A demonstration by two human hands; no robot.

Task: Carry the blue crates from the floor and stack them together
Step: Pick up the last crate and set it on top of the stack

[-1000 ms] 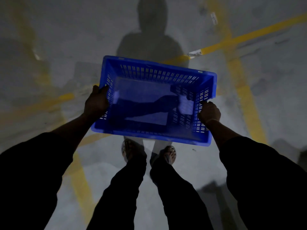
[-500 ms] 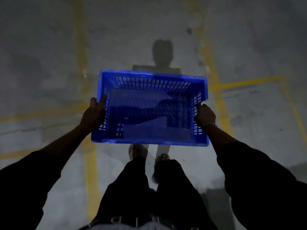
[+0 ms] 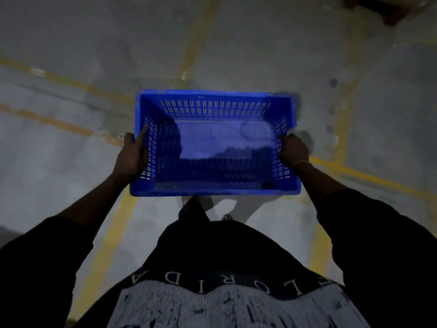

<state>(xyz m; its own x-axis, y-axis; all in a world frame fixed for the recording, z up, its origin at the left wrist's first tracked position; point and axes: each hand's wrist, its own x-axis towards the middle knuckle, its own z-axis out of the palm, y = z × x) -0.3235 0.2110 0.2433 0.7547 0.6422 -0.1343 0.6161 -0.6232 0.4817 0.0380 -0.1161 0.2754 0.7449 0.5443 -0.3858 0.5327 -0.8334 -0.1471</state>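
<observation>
Carrying the blue crate (image 3: 214,143) level and well above the floor (image 3: 71,150), we have our left hand (image 3: 131,156) wrapped over its left short wall and our right hand (image 3: 293,150) clamped on the right one, so each grip is grasping the crate near the rim. Empty and slotted all round, it looks light and stiff to us, a rigid plastic shell that should not flex or sag; the smooth walls could slip, so we judge the rim and the vent slots on the short sides to be the sound places to hold. Its four hard corners are the parts to mind when we set it onto another crate. Around us the concrete floor with its yellow lines (image 3: 111,237) lies open, and a dark object at the top right corner sits well apart. No second crate shows yet.
</observation>
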